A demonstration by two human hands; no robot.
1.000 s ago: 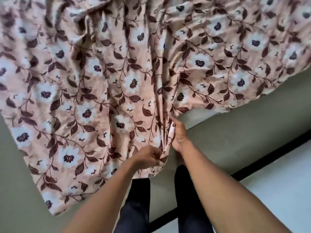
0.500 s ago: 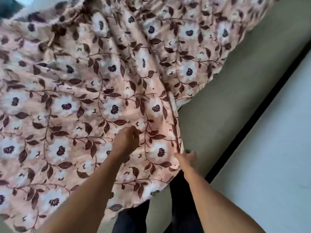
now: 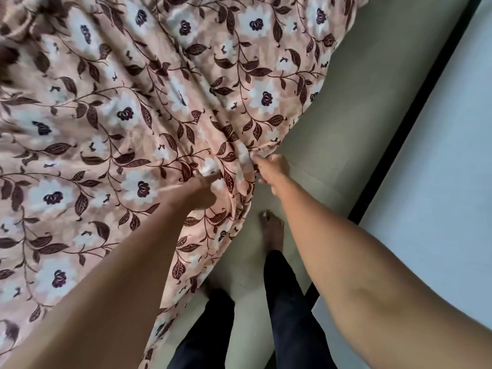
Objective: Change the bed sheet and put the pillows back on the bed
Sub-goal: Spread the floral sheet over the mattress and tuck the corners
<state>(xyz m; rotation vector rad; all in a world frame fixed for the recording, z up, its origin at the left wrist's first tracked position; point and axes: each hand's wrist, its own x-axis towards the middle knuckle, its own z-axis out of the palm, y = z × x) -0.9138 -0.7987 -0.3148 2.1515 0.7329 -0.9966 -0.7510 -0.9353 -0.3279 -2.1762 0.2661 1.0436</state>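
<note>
Head camera view: both hands meet at one gathered spot on the hem of the flowered sheet (image 3: 133,115). The right hand (image 3: 271,169) pinches a bunched fold of cloth between thumb and curled fingers. The left hand (image 3: 203,189), just beside it and slightly nearer the body, has its fingers curled into the cloth too, though blur hides exactly how they lie.

From this grip nearly all the sheet lies up and to the left, with creases fanning away from the hands in that direction. Its free edge runs two ways from the grip: up and to the right toward the top of the picture, and down past the left forearm toward the legs (image 3: 287,302). I cannot tell whether the gathered spot is a corner.

To the right of the grip is bare olive floor (image 3: 346,129), then a dark strip (image 3: 415,115) and a pale surface (image 3: 452,182) beyond it; whether that belongs to the bed is not clear. A bare foot (image 3: 271,230) stands on the floor just below the right hand.

The open room is on the right, so the right hand seems better placed to carry its part of the hem outward while the left anchors the bulk. The low hanging edge near the feet could be trodden on.
</note>
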